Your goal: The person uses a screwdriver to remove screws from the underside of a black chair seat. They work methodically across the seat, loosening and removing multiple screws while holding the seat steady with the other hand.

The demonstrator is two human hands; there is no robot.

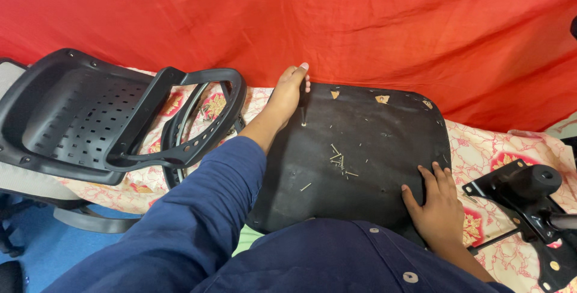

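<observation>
Your left hand (290, 91) grips the far edge, at eleven o'clock, of the flat black fabric-covered chair seat panel (360, 149), fingers clenched; your right hand (437, 206), fingers released, presses flat at four o'clock, steadying it.

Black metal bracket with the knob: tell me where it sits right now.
In the head view, the black metal bracket lies at the far right on the floral cloth, just right of the right hand, which rests flat on the black seat base.

Seat panel (354, 149) lies between backrest (78, 119) and bracket (529, 203).
</observation>
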